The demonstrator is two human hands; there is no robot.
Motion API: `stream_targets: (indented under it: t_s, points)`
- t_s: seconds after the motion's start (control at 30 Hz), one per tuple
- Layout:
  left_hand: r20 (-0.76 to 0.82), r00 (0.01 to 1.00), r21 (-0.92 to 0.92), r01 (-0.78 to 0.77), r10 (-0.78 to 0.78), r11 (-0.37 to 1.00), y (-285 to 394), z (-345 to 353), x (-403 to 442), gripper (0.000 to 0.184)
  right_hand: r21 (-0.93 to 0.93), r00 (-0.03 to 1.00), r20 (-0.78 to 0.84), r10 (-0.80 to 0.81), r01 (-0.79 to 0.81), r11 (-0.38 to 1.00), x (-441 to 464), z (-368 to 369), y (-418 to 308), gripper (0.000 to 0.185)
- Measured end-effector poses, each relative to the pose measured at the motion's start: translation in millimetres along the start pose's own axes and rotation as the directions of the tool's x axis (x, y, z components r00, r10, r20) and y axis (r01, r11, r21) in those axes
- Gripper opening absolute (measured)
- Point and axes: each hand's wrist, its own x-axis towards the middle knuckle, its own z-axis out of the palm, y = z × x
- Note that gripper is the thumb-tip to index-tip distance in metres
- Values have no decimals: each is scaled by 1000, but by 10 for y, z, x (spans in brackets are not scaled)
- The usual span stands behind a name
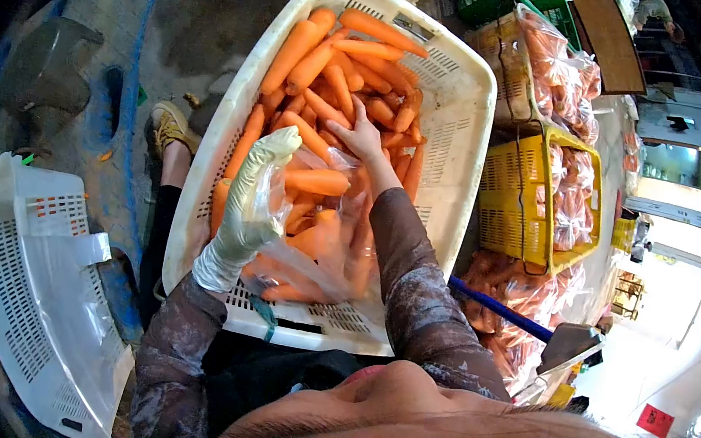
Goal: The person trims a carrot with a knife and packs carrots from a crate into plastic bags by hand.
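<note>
My left hand (249,199), in a pale glove, is closed on the edge of a clear plastic bag (335,282). The bag lies spread low in a large white crate (457,119), with several carrots inside it. Beyond the bag's mouth, my bare right hand (361,138) has its thumb and fingers around the end of an orange carrot (325,110). A heap of loose carrots (350,68) fills the crate's far part. Another carrot (317,181) lies at the bag's mouth between my hands.
A white perforated crate (12,267) stands at the left, with clear plastic draped over it. To the right, a yellow crate (509,190) holds bagged carrots, and more bags of carrots (522,308) lie nearer. A blue pole (504,310) slants beside my right arm. A green crate (488,1) stands far back.
</note>
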Motion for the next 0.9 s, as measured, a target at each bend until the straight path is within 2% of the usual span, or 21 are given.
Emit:
stream_targets:
  t_s: [0.03,0.13,0.17,0.23,0.3,0.33,0.37,0.43,0.47,0.53,0.57,0.63,0.67,0.73,0.77,0.83,0.9]
  points:
    - [-7,1000,11,-23,23,1000,7,-17,3,66,6,1000,3,-11,11,1000,34,2,1,98]
    - [-15,1000,11,0,0,1000,-2,9,-3,65,-179,996,73,48,-34,983,70,50,-50,100]
    - [-16,1000,22,-6,7,1000,-26,4,3,64,-133,999,34,3,1,991,35,22,-84,98]
    - [-24,1000,-3,2,-2,1000,-26,-17,7,65,-164,996,-24,88,-91,982,-53,-41,-218,82]
    - [-29,998,-97,-50,47,994,-3,-4,26,69,168,974,-223,31,8,986,84,160,152,68]
    - [-11,998,-102,-63,62,993,-36,-30,22,72,477,961,-141,238,-145,867,-134,-131,-206,52]
    - [-19,998,-99,-69,67,993,-39,-46,26,72,659,956,-99,277,-146,738,-121,-138,-90,46]
    - [-20,997,-157,-72,70,985,-22,-7,17,74,762,961,-131,245,-60,644,-494,-354,-265,45]
    - [-47,999,-127,-16,10,992,38,23,7,75,760,961,-131,243,-60,647,-679,-352,-345,45]
    - [-59,998,-166,-37,27,985,15,34,-7,75,917,919,-291,267,188,353,-1061,-309,-450,45]
    - [-68,997,-203,-57,44,978,-12,43,-5,75,916,915,-295,274,190,353,-1252,-292,-437,45]
    - [-59,998,-222,-35,22,974,-52,44,18,74,929,933,-326,153,286,236,-1553,-292,-462,48]
    - [-61,998,-232,-29,15,972,-46,52,11,73,928,931,-331,151,292,233,-1644,-270,-513,48]
    - [-62,998,-240,-41,27,970,-51,66,10,72,911,906,-408,109,398,105,-1758,-229,-660,58]
    - [-60,998,-238,-46,33,970,-42,56,-19,72,910,905,-412,106,402,103,-1780,-276,-722,58]
    - [-17,1000,-260,-19,15,965,-17,58,-62,71,915,917,-399,-13,398,-66,-1755,-404,-840,67]
    - [-7,1000,-267,-28,27,963,18,77,-69,71,915,916,-399,-44,396,-73,-1626,-573,-874,64]
